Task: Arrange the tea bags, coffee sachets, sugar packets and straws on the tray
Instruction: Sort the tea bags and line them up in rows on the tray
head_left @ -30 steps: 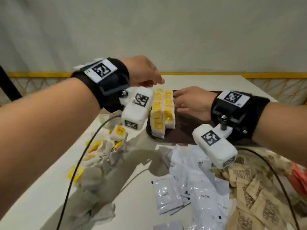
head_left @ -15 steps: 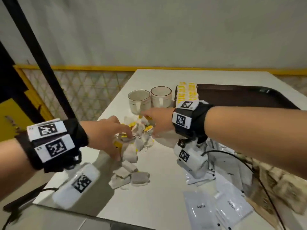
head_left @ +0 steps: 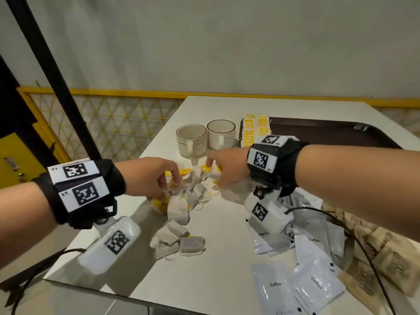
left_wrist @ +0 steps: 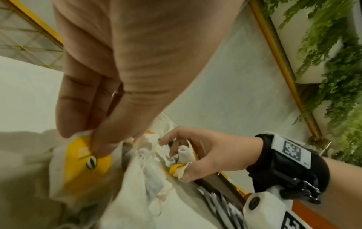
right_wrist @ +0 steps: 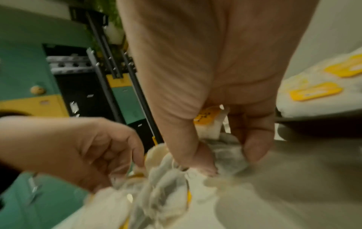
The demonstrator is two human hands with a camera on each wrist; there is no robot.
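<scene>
The left hand (head_left: 150, 176) is pinching a yellow-tagged tea bag (left_wrist: 86, 156) while the right hand (head_left: 227, 167) is clutching several, likely gathering a batch. The loose tea-bag pile (head_left: 184, 208) is lying between them; the tray (head_left: 329, 130), at two o'clock, is already holding tidy rows.

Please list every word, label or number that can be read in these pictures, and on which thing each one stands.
"Coffee": on the white coffee sachets at the near right of the table.
Brown sugar packets: dark print, too blurred to read.
Yellow tea bag tags: print too small to read.
Wrist bands: square code markers; small corner characters unreadable.
</scene>
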